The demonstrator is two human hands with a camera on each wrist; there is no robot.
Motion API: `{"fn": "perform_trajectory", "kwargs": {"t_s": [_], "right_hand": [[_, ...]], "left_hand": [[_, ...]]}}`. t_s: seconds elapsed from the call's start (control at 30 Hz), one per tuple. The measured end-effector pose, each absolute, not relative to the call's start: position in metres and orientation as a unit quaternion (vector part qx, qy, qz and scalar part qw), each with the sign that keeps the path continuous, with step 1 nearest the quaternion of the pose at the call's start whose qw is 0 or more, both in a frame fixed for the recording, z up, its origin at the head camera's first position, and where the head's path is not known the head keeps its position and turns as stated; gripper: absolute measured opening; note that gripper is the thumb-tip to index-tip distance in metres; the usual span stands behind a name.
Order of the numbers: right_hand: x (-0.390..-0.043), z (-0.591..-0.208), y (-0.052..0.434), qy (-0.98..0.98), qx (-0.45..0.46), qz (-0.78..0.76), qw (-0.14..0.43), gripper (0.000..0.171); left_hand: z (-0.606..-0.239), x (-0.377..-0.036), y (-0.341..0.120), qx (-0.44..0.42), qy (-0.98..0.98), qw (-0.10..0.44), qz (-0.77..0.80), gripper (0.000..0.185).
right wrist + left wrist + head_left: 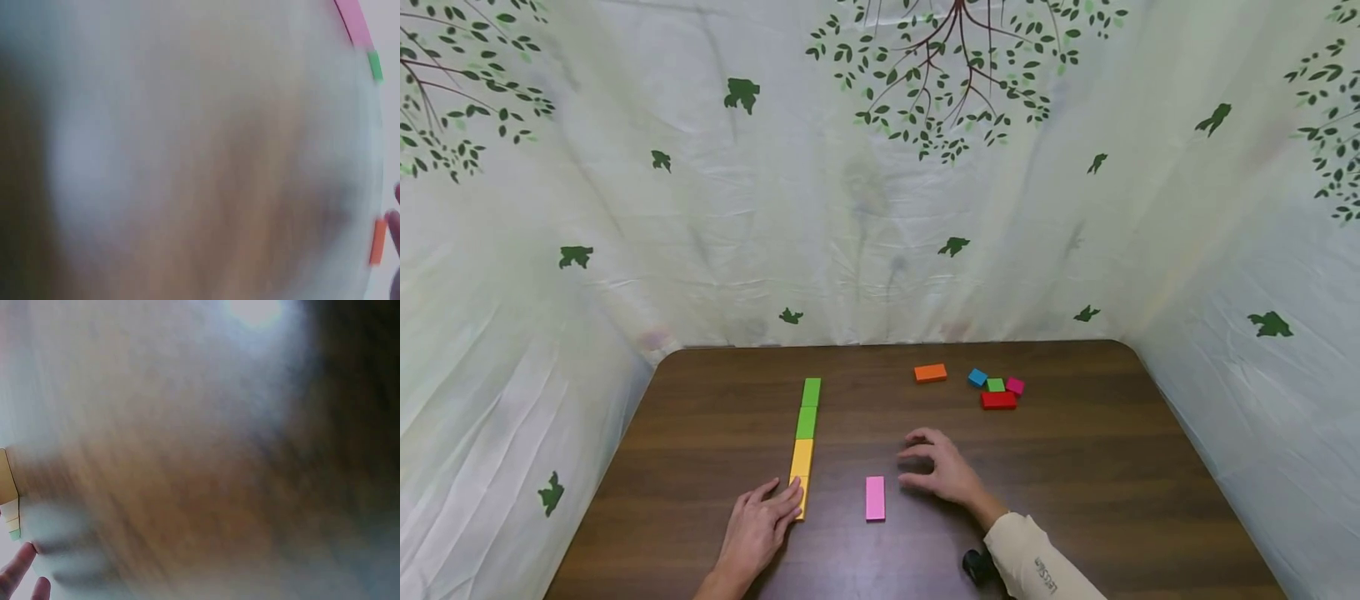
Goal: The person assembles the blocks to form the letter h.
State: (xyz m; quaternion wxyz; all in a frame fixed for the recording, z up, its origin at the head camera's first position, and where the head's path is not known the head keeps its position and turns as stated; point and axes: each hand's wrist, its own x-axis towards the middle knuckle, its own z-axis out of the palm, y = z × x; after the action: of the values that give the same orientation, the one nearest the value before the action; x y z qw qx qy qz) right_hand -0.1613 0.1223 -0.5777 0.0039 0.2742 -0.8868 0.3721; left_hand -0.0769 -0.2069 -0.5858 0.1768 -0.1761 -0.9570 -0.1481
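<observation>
I see a dark brown wooden table (1075,467) with rounded far corners, closed in on three sides by a pale cloth printed with green leaves and branches (865,208). On the table's left half lies a straight row of four flat rectangular blocks set end to end, two green at the far end and two yellow nearer me (806,435). My left hand (758,527) lies flat beside the near end of that row, fingers straight and close together, the fingertips touching the side of the nearest yellow block; it pinches nothing. My right hand (942,469), in a cream sleeve, hovers just right of a flat pink rectangular block (875,498) that lies alone on the wood between the two hands; its fingers are loosely curled and spread, apart from the block, and hold nothing. Toward the far right sit a flat orange block (930,372) on its own, then a small cluster touching or nearly touching: a red rectangular block (998,400), a small blue block (977,377), a small green block (996,385) and a small magenta block (1015,386). Both wrist views are too blurred to add much
</observation>
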Motion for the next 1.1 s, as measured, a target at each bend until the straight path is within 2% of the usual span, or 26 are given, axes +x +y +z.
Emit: {"fn": "perform_trajectory", "kwargs": {"t_s": [0.17,0.27,0.43,0.57,0.9,1.1], "right_hand": [[-0.185,-0.58,0.156,-0.889,0.183,0.372,0.196,0.02],[-0.197,-0.58,0.175,-0.892,0.111,0.364,0.242,0.02],[-0.21,-0.581,0.201,-0.914,0.005,0.338,0.225,0.028],[-0.213,-0.584,0.212,-0.922,-0.043,0.328,0.202,0.032],[-0.214,-0.587,0.217,-0.93,-0.069,0.329,0.149,0.035],[-0.218,-0.586,0.216,-0.931,-0.078,0.33,0.138,0.041]], "left_hand": [[-0.586,-0.076,-0.209,-0.184,-0.953,0.19,-0.149,0.035],[-0.587,-0.077,-0.211,-0.191,-0.951,0.195,-0.147,0.034],[-0.588,-0.077,-0.212,-0.197,-0.949,0.199,-0.143,0.033],[-0.589,-0.077,-0.211,-0.203,-0.946,0.205,-0.148,0.032],[-0.589,-0.077,-0.209,-0.195,-0.949,0.197,-0.148,0.032],[-0.588,-0.076,-0.209,-0.188,-0.952,0.19,-0.147,0.032]]}}
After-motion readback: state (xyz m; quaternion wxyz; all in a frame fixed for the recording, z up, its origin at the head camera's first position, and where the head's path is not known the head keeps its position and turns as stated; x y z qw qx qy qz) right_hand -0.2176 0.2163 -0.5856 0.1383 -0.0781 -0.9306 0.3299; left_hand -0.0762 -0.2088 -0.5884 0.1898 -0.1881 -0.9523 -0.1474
